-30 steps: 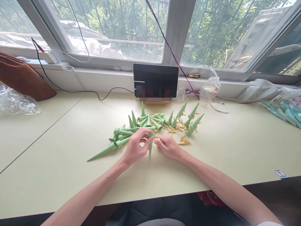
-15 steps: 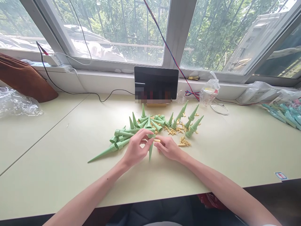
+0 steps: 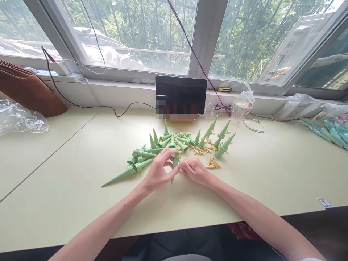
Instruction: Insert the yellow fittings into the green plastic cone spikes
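Note:
My left hand (image 3: pixel 159 171) is closed on a green plastic plant-watering spike (image 3: pixel 176 161), fingers at its capped top and thumb against its side. The spike's tip points down towards me. My right hand (image 3: pixel 196 170) is pinched up against the spike's right side, with a small yellow valve peg (image 3: pixel 179 162) at its fingertips, mostly hidden. Just beyond my left hand lies a pile of green spikes (image 3: pixel 144 153). Loose yellow pegs (image 3: pixel 213 164) lie beyond my right hand, near several standing spikes (image 3: pixel 224 145) with pegs fitted in their sides.
A black tablet (image 3: pixel 181 95) stands at the back of the table (image 3: pixel 67 203) under the windows. To its right are a plastic bag with a cup (image 3: pixel 242 105) and a white cable (image 3: pixel 254 125). Clear plastic wrap (image 3: pixel 23 117) lies far left; bagged blue-green pieces (image 3: pixel 330 132) lie far right.
The spike has turned in my left hand and my left thumb has shifted lower. My right fingers have closed in on the peg at the spike's side, covering most of it.

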